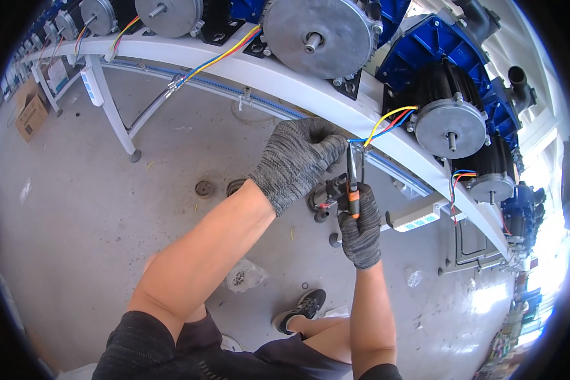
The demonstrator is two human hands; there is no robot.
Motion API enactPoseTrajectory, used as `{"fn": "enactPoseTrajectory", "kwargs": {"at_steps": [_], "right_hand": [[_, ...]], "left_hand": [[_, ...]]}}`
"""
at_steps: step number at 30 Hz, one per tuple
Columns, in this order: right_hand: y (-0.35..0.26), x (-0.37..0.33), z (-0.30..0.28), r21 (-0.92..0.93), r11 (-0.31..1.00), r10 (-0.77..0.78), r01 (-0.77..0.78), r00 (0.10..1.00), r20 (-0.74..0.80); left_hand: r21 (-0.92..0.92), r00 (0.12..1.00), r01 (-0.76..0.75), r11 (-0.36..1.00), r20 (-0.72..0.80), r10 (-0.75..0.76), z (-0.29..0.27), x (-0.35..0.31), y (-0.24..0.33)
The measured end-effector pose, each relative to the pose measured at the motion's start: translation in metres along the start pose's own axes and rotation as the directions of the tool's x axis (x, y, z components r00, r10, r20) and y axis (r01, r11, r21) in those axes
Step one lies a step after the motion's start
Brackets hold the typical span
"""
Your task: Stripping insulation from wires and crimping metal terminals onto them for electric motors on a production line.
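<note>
My left hand, in a grey knit glove, is closed in a pinch at the end of a blue wire. My right hand, gloved alike, grips pliers by their orange and black handles. The metal jaws point up at the wire ends, just beside my left fingertips; whether they bite on a wire I cannot tell. The blue wire, a yellow wire and a red wire come out of a black motor with a round grey end face and a short shaft.
A white bench frame carries a row of similar motors, including a large one with bundled wires hanging off. White power strips are fixed to the legs. On the floor are a cardboard box, a plastic bag and small round parts.
</note>
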State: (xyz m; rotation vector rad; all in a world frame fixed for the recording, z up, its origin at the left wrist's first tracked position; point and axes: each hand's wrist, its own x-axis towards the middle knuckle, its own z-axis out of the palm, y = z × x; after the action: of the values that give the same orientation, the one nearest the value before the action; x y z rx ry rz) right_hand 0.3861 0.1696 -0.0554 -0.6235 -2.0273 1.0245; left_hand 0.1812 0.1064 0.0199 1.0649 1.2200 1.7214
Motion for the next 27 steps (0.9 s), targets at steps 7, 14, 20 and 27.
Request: {"fn": "enactPoseTrajectory", "kwargs": {"at_steps": [7,14,20,27], "right_hand": [[0.004,0.007,-0.003,-0.081,0.985,-0.153,0.153,0.988,0.014],[-0.003,0.007,-0.003,-0.151,0.980,-0.125,0.126,0.992,0.017],[0.005,0.005,-0.008,-0.161,0.974,-0.154,0.157,0.988,0.034],[0.002,0.005,-0.003,-0.092,0.994,-0.051,0.054,0.998,0.033]], "left_hand": [[-0.022,0.999,0.043,0.999,0.005,-0.042,0.000,-0.001,0.003],[-0.046,1.000,0.022,0.999,0.020,-0.021,-0.003,0.001,0.000],[0.006,0.999,-0.038,0.999,0.001,0.038,0.000,0.002,-0.006],[0.030,0.998,-0.059,0.998,0.006,0.059,-0.009,0.002,-0.010]]}}
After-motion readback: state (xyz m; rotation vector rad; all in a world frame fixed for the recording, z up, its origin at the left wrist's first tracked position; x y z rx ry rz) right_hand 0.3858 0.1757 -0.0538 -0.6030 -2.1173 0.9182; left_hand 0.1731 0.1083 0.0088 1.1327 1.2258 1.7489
